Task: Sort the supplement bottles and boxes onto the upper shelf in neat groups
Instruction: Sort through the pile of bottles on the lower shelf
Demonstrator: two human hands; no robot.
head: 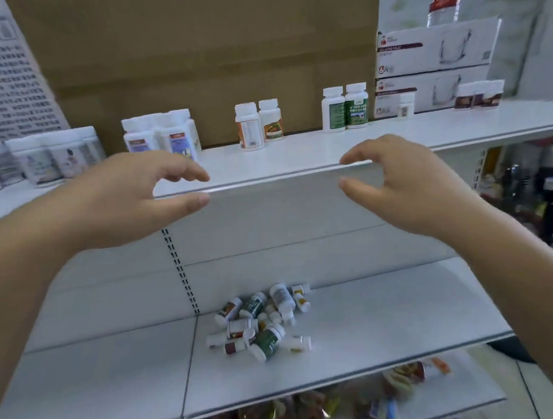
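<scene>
Head view: heap of bottles [262, 320], jumbled on the lower shelf [389, 325], unsorted. Upper shelf [298, 156] carries standing groups (a green-label pair [345, 108] among them). Left hand [132, 198] and right hand [406, 185] both empty, fingers loosely spread, hovering before the upper shelf's edge. Risk: pulling one bottle from the heap may send others rolling off.

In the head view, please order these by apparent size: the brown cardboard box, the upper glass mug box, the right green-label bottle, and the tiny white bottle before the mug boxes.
1. brown cardboard box
2. upper glass mug box
3. right green-label bottle
4. tiny white bottle
Similar depth, so the order seems reliable.
</scene>
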